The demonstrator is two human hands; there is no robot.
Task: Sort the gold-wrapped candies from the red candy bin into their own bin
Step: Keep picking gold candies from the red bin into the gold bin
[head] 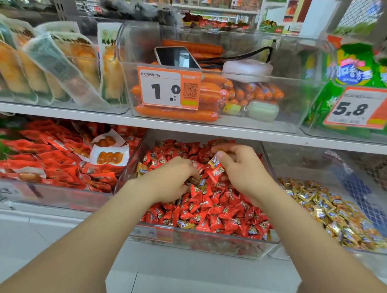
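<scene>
- Clearly midway: my right hand pinches a gold-wrapped candy above the red candy bin.
- My left hand sits in the pile, fingers curled — its hold I cannot tell.
- Gold strays are left; the gold bin stands just right.

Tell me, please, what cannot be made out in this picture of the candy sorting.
Head view: what the left hand grips, if anything; its fingertips are buried among the red candies.
Head view: any gold candies deeper in the red candy bin; the pile and hands cover them.
Head view: the front label on that bin; blurred.
Head view: print on the gold-wrapped candy pinched by the right hand; too small.
</scene>
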